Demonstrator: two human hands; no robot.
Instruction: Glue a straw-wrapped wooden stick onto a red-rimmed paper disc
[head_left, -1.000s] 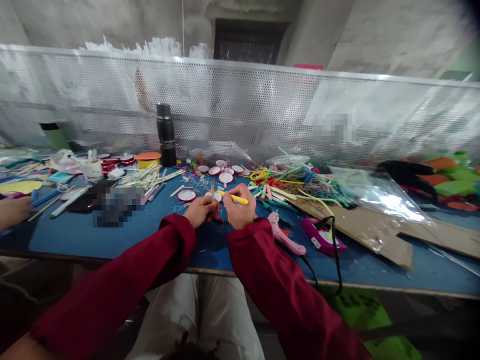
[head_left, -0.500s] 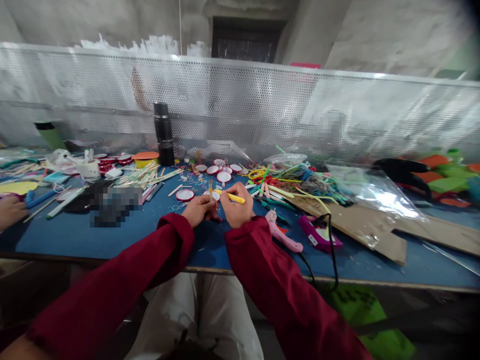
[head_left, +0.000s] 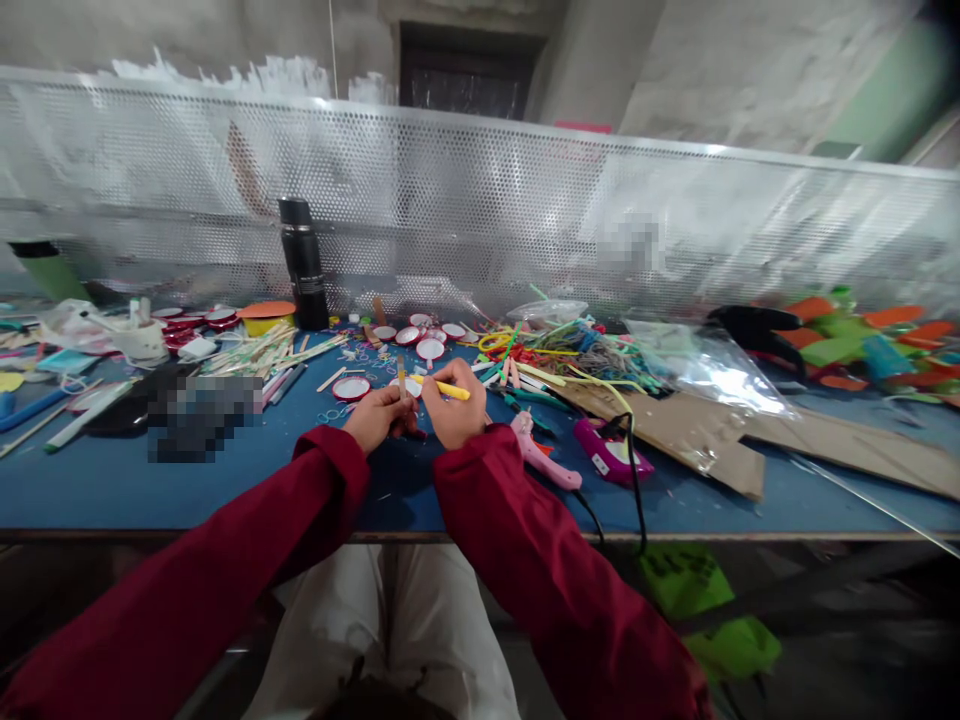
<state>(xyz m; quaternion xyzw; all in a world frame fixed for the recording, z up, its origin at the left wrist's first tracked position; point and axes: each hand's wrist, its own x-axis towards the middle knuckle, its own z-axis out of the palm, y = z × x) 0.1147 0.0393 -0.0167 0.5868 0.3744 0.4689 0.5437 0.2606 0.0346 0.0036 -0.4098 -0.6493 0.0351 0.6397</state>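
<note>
**Rear and far left.** A matte blue tabletop (head_left: 112,480) is closed off at the rear by a shiny perforated sheet-metal screen (head_left: 480,190). At the far left stands a round white cup (head_left: 141,342).

**Left of centre.** A loose heap of thin, pale wooden sticks (head_left: 274,352) lies flat. Behind it a tall black cylindrical flask (head_left: 302,262) stands upright, just beside a yellow tub with an orange lid (head_left: 264,313). Flat round discs, white with red rims (head_left: 352,388), are scattered on the table beyond the hands.

**Centre.**
- The left hand (head_left: 377,415), in a dark red sleeve, has its fingers curled closed around a short thin stick (head_left: 401,372). The stick is held upright, with its upper end standing clear above the fingers.
- The right hand (head_left: 450,415) is pressed against the left hand. Its fingers are closed in a writing grip on a slim yellow pen (head_left: 452,391).
- The pen lies nearly level, with one end directed at the stick. Contact between the two cannot be told.

**Right of centre.** A glossy pink plastic glue gun (head_left: 541,457) lies on its side near the right wrist. Next to it is a magenta glue gun (head_left: 609,452), whose black cable (head_left: 636,490) runs over the table edge. Behind both lies a tangle of coloured strips and cords (head_left: 570,348).

**Right.** A flat brown cardboard sheet (head_left: 675,425) is partly covered by a crumpled clear plastic bag (head_left: 709,370). Orange and green flat foam pieces (head_left: 847,340) lie at the far right.
</note>
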